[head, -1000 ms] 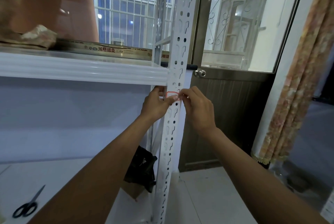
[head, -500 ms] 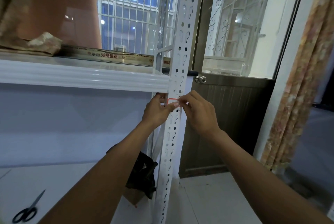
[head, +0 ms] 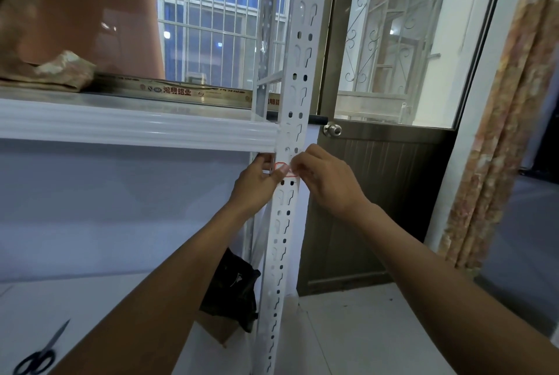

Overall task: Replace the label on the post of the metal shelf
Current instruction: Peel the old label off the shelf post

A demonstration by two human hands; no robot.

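The post (head: 291,96) is white-painted metal, smooth with a soft sheen. At 9 o'clock the shelf beam (head: 136,132) is glossy, ribbed white metal. The label (head: 291,173) looks like matt white paper edged in red. At 3 o'clock the curtain (head: 499,132) is mottled, coarse-looking cloth. The door (head: 378,193) has a ribbed, matt brown lower panel, clear glass above and a polished metal knob (head: 332,129). At 5 o'clock the floor tiles (head: 363,329) are pale and smooth.

Both arms are stretched forward and upward. The left hand (head: 256,185) is curled round the post (head: 284,211), thumb pressed on the label (head: 291,174), whose right edge is pinched by the fingertips of the right hand (head: 328,185).
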